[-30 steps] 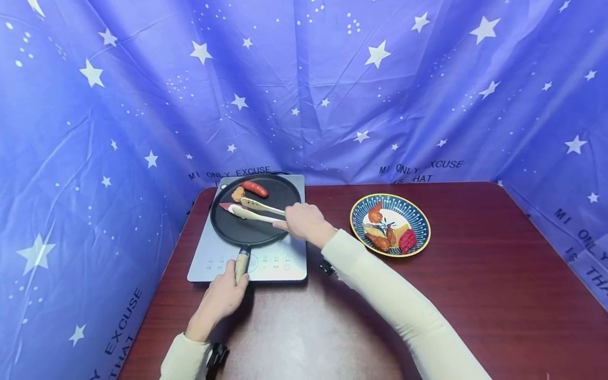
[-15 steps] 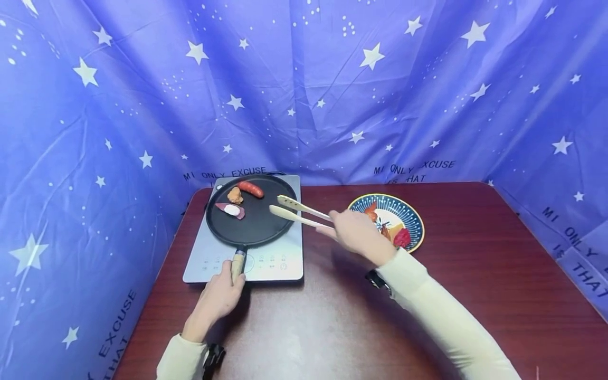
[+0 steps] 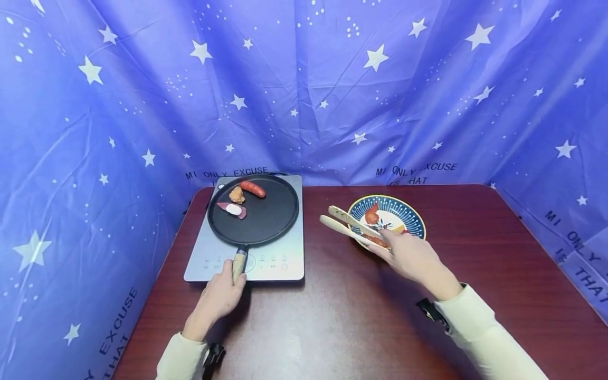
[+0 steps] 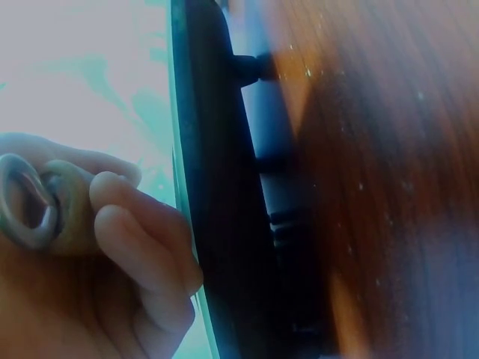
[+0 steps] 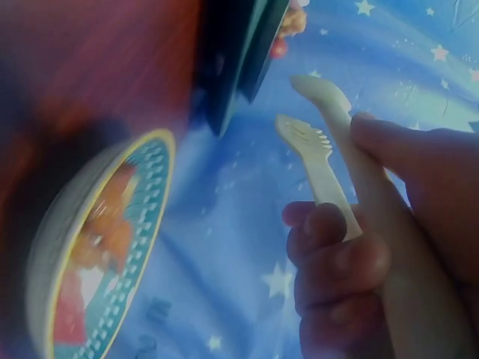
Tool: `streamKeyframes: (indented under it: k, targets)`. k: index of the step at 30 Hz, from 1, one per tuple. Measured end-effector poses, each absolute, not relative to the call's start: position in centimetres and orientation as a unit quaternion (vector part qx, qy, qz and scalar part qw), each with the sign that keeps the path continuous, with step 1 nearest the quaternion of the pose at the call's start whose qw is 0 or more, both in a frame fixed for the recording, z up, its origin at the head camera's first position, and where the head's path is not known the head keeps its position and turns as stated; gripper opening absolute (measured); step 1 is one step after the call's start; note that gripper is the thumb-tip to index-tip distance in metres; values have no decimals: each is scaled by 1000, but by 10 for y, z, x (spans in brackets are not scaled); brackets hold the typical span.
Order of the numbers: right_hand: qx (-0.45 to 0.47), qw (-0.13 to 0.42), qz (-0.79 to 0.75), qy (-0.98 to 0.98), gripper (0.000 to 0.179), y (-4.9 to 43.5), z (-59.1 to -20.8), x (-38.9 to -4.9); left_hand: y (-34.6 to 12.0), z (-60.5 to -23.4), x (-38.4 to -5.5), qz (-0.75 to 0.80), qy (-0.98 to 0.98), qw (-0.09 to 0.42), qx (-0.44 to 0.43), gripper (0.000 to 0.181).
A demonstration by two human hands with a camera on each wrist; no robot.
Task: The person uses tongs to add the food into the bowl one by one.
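My left hand [image 3: 218, 298] grips the wooden handle [image 3: 239, 261] of a round black frying pan [image 3: 268, 224]. The left wrist view shows fingers curled round that handle, with a metal ring [image 4: 28, 202] at its end. In the pan lie a red sausage [image 3: 253, 188], a lumpy brown piece of food [image 3: 236, 195] and a dark red slice with a white patch [image 3: 233, 210]. My right hand [image 3: 415, 258] holds cream-coloured tongs [image 3: 338, 226] over the near left side of a patterned plate [image 3: 419, 219]. The tongs' tips are apart, with nothing between them.
The pan sits on a silver induction cooker [image 3: 280, 272] at the left of the dark red wooden table [image 3: 475, 253]. On the plate are drumstick-like pieces [image 3: 372, 215] and other food, partly hidden by the right hand. A blue starry curtain [image 3: 304, 95] surrounds the table.
The tongs have come away from the red-and-white slice, which stays in the pan. My right hand has carried them rightward to the plate. My left hand keeps its hold on the pan handle.
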State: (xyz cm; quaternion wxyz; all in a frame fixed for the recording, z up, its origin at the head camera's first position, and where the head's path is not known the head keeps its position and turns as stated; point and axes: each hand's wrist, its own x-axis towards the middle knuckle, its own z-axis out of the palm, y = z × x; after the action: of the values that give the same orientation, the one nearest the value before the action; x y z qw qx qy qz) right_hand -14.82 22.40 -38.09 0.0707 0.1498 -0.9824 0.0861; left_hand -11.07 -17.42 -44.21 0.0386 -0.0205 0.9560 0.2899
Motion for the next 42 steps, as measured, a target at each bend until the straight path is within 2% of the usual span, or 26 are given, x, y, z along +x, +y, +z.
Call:
streamKeyframes:
  k: [14, 21, 28, 36, 42]
  targets:
    - [109, 8, 70, -991, 39, 286, -379, -133, -175, -446, -112, 286, 957, 34, -16, 35]
    - [116, -35, 68, -990, 52, 304, -383, -128, -175, -447, -112, 286, 957, 42, -19, 37]
    - [118, -52, 81, -988, 40, 308, -381, -131, -175, -446, -113, 284, 958, 43, -21, 37]
    - [138, -88, 69, -984, 39, 309, -372, -135, -174, -445, -112, 290, 956, 47, -21, 38]
    - [165, -66, 51, -983, 33, 309, -370, -140, -175, -445, -113, 287, 957, 46, -20, 38]
